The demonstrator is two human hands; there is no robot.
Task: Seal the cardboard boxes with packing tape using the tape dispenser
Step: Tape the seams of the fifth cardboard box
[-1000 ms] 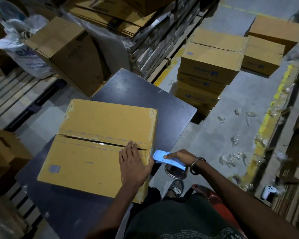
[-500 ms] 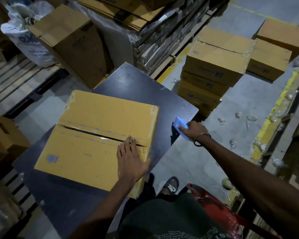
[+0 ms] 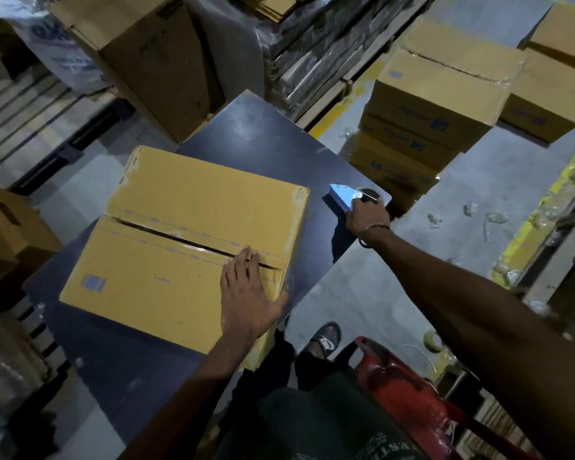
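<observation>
Centre-left of frame, the cardboard box [image 3: 180, 247] is sitting on the dark worktop [image 3: 253, 134] with its flap seam gaping, and the left hand [image 3: 246, 293] is pressing flat on the near flap by the seam's right end, fingers [image 3: 243, 263] straight and holding nothing. If that hand is easing off, the flaps are likely springing apart and the tape is bridging a gap or wrinkling. Right of the box, well apart from the seam, the right hand [image 3: 365, 220] is gripping the blue tape dispenser [image 3: 342, 197] near the worktop's edge, so a rushed reach is risking a crooked start or a knock off the edge.
</observation>
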